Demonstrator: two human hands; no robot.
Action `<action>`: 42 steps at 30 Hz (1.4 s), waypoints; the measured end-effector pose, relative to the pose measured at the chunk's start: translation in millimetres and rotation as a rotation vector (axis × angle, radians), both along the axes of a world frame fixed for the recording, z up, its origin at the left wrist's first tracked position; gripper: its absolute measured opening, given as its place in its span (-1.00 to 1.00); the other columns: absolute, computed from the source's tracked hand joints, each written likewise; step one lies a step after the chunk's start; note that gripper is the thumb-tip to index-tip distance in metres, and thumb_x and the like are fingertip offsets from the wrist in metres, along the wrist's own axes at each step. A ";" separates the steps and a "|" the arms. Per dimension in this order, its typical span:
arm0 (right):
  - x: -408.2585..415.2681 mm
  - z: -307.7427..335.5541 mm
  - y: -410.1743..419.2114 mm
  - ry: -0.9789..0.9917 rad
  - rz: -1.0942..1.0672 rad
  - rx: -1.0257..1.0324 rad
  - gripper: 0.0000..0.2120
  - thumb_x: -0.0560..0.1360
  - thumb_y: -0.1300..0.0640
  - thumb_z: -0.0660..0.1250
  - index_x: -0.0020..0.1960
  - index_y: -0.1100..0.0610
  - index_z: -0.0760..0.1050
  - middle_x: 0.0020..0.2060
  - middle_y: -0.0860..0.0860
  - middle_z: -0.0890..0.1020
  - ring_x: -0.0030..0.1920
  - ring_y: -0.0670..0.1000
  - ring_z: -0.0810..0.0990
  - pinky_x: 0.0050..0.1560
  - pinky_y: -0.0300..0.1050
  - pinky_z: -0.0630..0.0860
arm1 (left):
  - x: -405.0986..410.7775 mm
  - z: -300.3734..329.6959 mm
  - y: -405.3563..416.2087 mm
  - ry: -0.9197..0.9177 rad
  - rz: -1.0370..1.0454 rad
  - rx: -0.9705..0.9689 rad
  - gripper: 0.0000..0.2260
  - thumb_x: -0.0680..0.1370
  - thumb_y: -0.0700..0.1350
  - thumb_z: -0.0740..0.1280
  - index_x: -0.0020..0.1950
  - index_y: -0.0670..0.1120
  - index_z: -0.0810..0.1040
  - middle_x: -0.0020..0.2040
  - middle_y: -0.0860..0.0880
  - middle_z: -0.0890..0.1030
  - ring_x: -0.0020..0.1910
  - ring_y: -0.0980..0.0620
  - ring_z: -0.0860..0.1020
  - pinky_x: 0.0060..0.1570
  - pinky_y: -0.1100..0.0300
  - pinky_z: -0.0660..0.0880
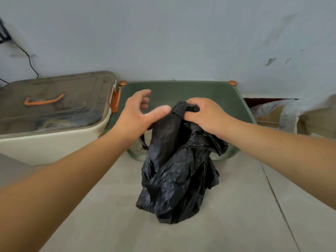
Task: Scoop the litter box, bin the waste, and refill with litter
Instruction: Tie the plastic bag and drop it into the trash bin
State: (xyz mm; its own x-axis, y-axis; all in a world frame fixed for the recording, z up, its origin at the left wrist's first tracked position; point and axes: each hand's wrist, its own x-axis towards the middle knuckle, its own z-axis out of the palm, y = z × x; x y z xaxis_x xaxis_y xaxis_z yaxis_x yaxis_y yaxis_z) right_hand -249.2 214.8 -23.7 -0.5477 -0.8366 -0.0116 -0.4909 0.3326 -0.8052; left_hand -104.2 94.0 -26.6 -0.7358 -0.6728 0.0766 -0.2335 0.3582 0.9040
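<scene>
A crumpled black plastic bag (pixel 179 179) hangs in front of the green litter box (pixel 243 113), its bottom touching the floor. My right hand (pixel 205 115) grips the bag's gathered top. My left hand (pixel 138 113) hovers just left of that top with its fingers spread and holds nothing; its thumb lies close to the plastic. A patch of grey litter (pixel 140 148) shows in the box's near left corner. The bag and my hands hide most of the box's inside.
A beige storage bin (pixel 54 142) with a dusty clear lid and orange handle (pixel 43 100) stands left of the litter box, a scoop-like item dimly visible inside. Sacks (pixel 291 115) lie at the right against the wall. Grey floor tiles (pixel 236 215) spread in front.
</scene>
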 end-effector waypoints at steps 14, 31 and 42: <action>-14.7 -5.1 14.3 -0.283 0.102 0.033 -0.53 0.38 -0.18 0.37 0.24 -0.06 0.48 0.10 -0.17 0.54 0.16 -0.17 0.50 0.26 -0.20 0.39 | -1.9 -41.2 25.1 -0.137 -0.165 0.914 -0.69 0.40 -0.21 0.45 0.13 -0.15 0.57 -0.06 -0.08 0.71 -0.12 0.00 0.69 -0.14 0.18 0.62; -44.5 -23.7 20.9 0.596 0.171 0.987 -0.72 0.48 0.11 0.28 0.16 0.20 0.48 -0.07 0.11 0.57 -0.07 0.17 0.56 -0.10 -0.07 0.49 | -4.1 -26.6 -4.1 0.193 0.699 0.341 -0.73 0.47 -0.38 0.26 0.08 -0.07 0.44 -0.18 0.02 0.53 -0.14 0.00 0.46 -0.22 0.24 0.45; -4.3 18.7 -1.6 0.087 0.170 0.245 -0.20 0.34 0.00 0.52 0.47 -0.08 0.21 0.38 -0.12 0.39 0.34 -0.07 0.38 0.27 -0.23 0.31 | -21.1 -13.1 22.9 0.186 0.232 0.385 -0.78 0.47 -0.27 0.35 0.03 -0.01 0.50 -0.04 -0.06 0.62 0.00 -0.06 0.61 0.05 0.01 0.56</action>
